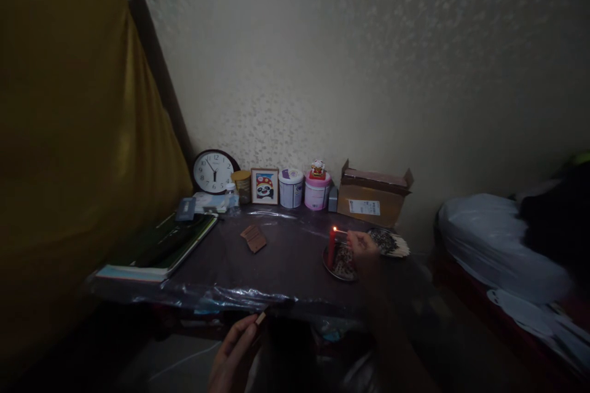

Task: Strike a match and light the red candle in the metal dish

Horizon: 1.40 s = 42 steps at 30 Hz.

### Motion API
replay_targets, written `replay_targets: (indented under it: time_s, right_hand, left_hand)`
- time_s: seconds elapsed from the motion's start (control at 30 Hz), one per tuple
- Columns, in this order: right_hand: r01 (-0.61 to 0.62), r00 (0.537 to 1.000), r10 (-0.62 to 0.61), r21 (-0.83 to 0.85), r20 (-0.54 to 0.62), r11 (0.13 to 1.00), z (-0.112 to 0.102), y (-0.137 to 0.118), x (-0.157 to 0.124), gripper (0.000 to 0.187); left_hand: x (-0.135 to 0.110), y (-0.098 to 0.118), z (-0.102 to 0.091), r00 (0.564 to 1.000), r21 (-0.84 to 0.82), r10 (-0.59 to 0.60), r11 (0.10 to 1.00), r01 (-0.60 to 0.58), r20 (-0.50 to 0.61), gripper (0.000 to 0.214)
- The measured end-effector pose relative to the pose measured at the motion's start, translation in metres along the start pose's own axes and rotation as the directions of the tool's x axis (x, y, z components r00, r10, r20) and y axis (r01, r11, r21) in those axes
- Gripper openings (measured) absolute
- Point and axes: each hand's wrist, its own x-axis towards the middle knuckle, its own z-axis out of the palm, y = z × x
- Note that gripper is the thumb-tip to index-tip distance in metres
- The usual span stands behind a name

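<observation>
Right hand [362,244] pinches a matchstick [341,231] at the red candle's [330,247] flame — left hand [237,350] pinches a matchbox [261,318].

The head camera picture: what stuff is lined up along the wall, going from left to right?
Clock → gold-lidded jar → panda picture → white tin → pink tin with a small lucky cat figure on top → cardboard box.

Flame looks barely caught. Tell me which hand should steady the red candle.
Probably the right hand: it holds a matchstick at the red candle. The left hand sits below the table edge, pinching a small object.
</observation>
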Motion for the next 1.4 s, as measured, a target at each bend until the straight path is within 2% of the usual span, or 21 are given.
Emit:
replay_targets:
  time_s: [0.57, 0.97, 1.23, 1.4]
  right_hand:
    - [-0.027, 0.998, 0.031, -0.073, 0.049, 0.997, 0.0003, 0.0092, 0.0059, 0.034]
    - [-0.014, 0.998, 0.017, -0.065, 0.056, 0.998, 0.0031, 0.0078, 0.003, 0.03]
    - [-0.023, 0.998, 0.027, -0.06, 0.064, 0.998, 0.0024, 0.0048, 0.0018, 0.025]
    - [-0.025, 0.999, 0.028, -0.06, 0.045, 0.998, 0.0026, 0.0041, 0.001, 0.024]
  left_hand:
    - [0.0053, -0.0034, -0.0023, 1.0, -0.014, -0.006, 1.0, 0.006, -0.03, 0.036]
    - [0.004, -0.0027, -0.0013, 0.999, 0.024, 0.005, 1.0, -0.004, -0.048, 0.037]
    - [0.0046, -0.0039, -0.0047, 1.0, 0.03, -0.016, 0.999, 0.016, -0.021, 0.035]
    - [-0.0011, 0.0032, 0.0027, 0.999, 0.046, -0.041, 0.998, 0.042, -0.028, 0.038]
